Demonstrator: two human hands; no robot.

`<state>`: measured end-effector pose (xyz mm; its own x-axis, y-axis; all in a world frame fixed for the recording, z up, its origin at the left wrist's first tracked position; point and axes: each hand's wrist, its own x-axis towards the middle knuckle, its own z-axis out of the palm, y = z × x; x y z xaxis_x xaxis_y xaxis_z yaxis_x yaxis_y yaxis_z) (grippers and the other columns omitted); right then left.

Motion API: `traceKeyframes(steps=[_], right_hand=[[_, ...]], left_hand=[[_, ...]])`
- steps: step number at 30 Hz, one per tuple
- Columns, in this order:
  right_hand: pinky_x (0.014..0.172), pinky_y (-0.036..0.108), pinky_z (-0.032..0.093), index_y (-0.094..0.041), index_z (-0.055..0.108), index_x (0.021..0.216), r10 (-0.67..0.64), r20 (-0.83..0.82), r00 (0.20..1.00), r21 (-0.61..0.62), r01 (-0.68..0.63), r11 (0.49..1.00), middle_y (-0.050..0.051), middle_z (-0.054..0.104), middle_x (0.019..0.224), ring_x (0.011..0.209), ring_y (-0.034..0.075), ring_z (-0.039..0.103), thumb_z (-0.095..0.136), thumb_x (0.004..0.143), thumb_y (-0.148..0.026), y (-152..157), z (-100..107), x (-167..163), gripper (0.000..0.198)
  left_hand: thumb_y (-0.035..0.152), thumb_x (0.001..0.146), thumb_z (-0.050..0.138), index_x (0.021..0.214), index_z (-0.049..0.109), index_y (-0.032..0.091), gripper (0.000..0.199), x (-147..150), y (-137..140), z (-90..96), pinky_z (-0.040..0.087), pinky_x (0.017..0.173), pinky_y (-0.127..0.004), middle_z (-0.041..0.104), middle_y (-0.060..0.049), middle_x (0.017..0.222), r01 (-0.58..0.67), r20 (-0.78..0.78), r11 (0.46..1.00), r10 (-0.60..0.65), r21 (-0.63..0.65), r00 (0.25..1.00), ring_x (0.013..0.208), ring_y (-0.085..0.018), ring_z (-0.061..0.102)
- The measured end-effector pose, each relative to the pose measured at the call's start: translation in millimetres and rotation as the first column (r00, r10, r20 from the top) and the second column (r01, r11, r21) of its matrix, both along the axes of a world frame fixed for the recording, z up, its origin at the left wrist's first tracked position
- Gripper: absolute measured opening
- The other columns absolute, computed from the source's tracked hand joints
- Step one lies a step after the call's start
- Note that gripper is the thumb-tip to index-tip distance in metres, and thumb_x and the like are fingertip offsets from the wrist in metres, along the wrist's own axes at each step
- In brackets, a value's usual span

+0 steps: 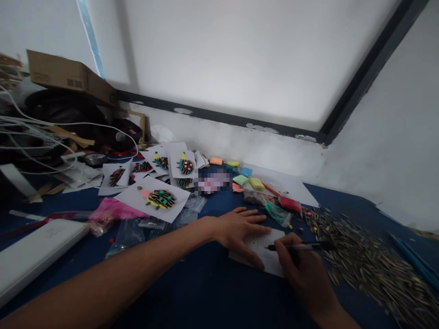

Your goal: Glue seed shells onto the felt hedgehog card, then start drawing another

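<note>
My right hand (302,269) grips a black pen (302,246), its tip on a small white sheet of paper (272,269). Faint curved lines show on the sheet near the tip. My left hand (242,230) lies flat with fingers spread, across the paper's left and upper part, pressing on it. Part of the sheet is hidden under both hands. Just beyond my left fingertips is a small plastic bag with green stuff (277,214). Right of my right hand spreads a pile of striped sunflower seeds (370,260).
Paper cards with seed-and-clay hedgehogs (161,199) lie at the left. Coloured clay packets (256,183) and a red packet (290,204) sit at the back. A white box (41,256), a pink bag (115,209), cables and a cardboard box (65,73) take up the left side.
</note>
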<state>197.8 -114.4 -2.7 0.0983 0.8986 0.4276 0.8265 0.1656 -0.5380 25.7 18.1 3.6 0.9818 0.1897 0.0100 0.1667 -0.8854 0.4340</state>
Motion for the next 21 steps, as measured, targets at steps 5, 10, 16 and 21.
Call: traceKeyframes(steps=[5,10,16,21], right_hand=[[0.035,0.022,0.033,-0.022,0.054,0.069,0.047,-0.009,0.999,-0.012,-0.047,0.999,-0.006,0.045,0.044,0.034,0.012,0.046,0.045,0.089,-0.044,-0.5,0.9,-2.9,0.031],[0.036,0.023,0.033,-0.022,0.054,0.069,0.034,-0.02,0.999,-0.013,-0.034,0.999,-0.005,0.049,0.046,0.035,0.013,0.047,0.044,0.089,-0.047,-0.6,2.3,-5.4,0.033],[0.037,0.023,0.035,-0.023,0.053,0.067,0.046,-0.001,0.999,-0.033,-0.046,0.998,-0.004,0.05,0.047,0.037,0.013,0.049,0.043,0.09,-0.052,0.0,3.0,-5.0,0.038],[0.038,0.023,0.036,-0.022,0.053,0.067,0.044,0.013,0.999,-0.013,-0.043,0.999,-0.004,0.05,0.047,0.037,0.013,0.05,0.042,0.091,-0.048,0.3,0.3,-3.6,0.036]], left_hand=[[0.076,0.075,0.05,0.149,0.025,0.029,0.092,-0.3,-0.3,1.5,0.001,0.115,-0.053,0.011,-0.005,0.159,0.008,0.001,1.0,-0.008,-0.001,1.0,0.145,-0.031,0.003],[0.076,0.074,0.051,0.149,0.026,0.027,0.093,0.0,-0.8,2.4,0.002,0.115,-0.053,0.01,-0.006,0.158,0.007,-0.006,1.0,-0.007,-0.002,1.0,0.145,-0.033,0.003],[0.076,0.075,0.049,0.149,0.025,0.028,0.092,0.2,-0.2,0.7,0.0,0.116,-0.052,0.01,-0.004,0.159,0.009,0.001,1.0,-0.009,-0.004,1.0,0.145,-0.032,0.003],[0.077,0.075,0.049,0.149,0.024,0.028,0.092,-0.7,0.4,1.3,0.001,0.115,-0.053,0.011,-0.004,0.159,0.016,0.0,1.0,-0.016,0.013,1.0,0.145,-0.033,0.003]])
